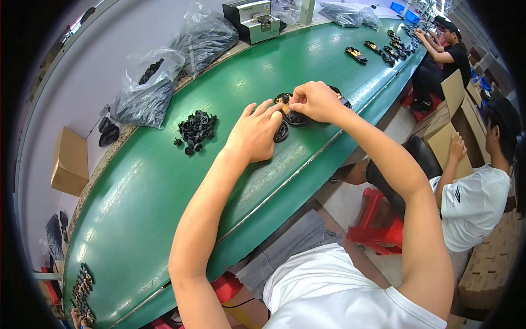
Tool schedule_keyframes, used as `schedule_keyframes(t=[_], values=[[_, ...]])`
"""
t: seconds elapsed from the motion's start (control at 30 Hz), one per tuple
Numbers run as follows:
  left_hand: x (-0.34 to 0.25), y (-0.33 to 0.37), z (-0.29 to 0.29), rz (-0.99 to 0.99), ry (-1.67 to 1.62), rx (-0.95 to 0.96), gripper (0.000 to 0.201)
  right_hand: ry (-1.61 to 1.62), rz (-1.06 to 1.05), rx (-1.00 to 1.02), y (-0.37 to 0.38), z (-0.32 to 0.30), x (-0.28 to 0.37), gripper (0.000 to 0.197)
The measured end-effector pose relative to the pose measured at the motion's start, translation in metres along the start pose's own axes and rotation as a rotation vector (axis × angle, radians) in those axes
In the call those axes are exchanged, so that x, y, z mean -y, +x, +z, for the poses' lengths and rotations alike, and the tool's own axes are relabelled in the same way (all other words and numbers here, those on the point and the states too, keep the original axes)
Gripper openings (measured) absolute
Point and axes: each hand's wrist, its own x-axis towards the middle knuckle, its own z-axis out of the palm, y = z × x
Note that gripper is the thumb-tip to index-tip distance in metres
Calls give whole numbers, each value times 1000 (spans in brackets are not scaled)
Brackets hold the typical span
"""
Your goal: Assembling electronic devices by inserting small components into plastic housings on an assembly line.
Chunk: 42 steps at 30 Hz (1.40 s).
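A black plastic assembly (296,118) with a yellow-orange part lies on the green table under both hands. A black wheel-like round piece (281,132) sits at its near left side. My left hand (249,133) reaches over from the left, its index fingertip on the yellow-orange part and its thumb side against the assembly; the other fingers are raised. My right hand (318,103) is closed in a pinch just above the assembly; whatever lies between its fingertips is hidden. Another black piece (341,96) shows behind my right wrist. Left of my hands is a pile of small black round parts (196,130).
Plastic bags of black parts (147,93) and a grey machine (255,22) line the table's far edge. More black-and-yellow assemblies (383,49) lie farther right. Two people sit along the right side, near an open cardboard box (446,123). A red stool (375,227) stands below.
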Motion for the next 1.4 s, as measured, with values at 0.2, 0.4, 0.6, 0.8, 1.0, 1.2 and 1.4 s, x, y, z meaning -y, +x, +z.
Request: schedule_keyframes(t=[0.2,0.4,0.6,0.8,1.0,1.2,1.4], values=[[1,-3,10,-33,-72,-142,39,-78,-424,-17,-8,-8,-17,11],[3,-1,14,-27,-78,-164,39,-196,-479,-20,-4,-16,-18,11],[2,1,17,-2,-100,-210,42,-99,-210,122,15,-19,-16,15],[-3,-1,17,-46,-115,-223,40,215,-146,256,19,-34,-23,23],[-3,-1,26,-29,-118,-269,60,-52,-432,244,10,-34,-16,25],[-9,9,34,-53,-107,-292,81,-77,-463,105,10,-26,-27,14],[-7,14,37,-157,-272,-290,70,35,-203,92,13,-9,-23,18]])
